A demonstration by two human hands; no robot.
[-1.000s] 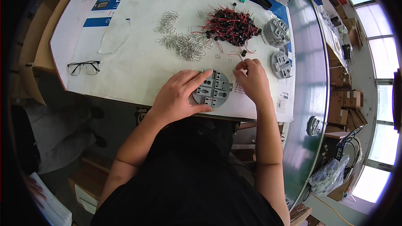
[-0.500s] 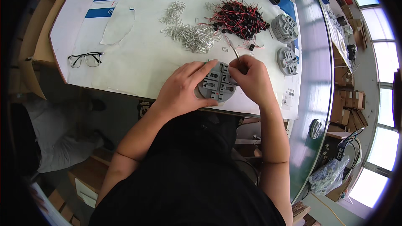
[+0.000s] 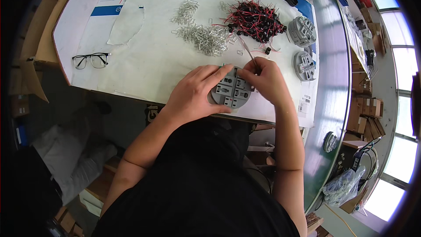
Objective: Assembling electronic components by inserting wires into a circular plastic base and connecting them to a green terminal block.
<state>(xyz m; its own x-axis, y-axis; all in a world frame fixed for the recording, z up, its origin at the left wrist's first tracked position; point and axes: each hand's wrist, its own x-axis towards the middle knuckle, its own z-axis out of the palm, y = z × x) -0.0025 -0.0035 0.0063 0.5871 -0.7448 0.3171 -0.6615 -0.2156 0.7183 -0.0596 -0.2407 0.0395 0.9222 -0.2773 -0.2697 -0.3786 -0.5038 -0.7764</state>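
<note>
At the table's front edge lies a round grey plastic fixture [image 3: 229, 91] with slotted compartments and small holes on its top. My left hand [image 3: 193, 91] grips its left side, the thumb along the near rim and the fingers over the far rim. Over its far right part, my right hand [image 3: 265, 79] is closed in a pinch on thin metal tweezers [image 3: 247, 48], whose shaft slants up and away from the fingers. The pinching fingertips hide the lower end of the tool, so I cannot see whether anything is held there.
Beyond the fixture lie a heap of small metal clips [image 3: 204, 39] and a pile of black parts with red wires [image 3: 256, 19]. More round grey fixtures [image 3: 302, 31] stand at the right. Eyeglasses [image 3: 90, 60] rest at the left; a person in grey trousers [image 3: 66, 162] is beyond the table's edge.
My right hand has shifted slightly left over the fixture with the tweezers. My left hand keeps its grip. The view has moved a little, and the person at the left has changed position.
</note>
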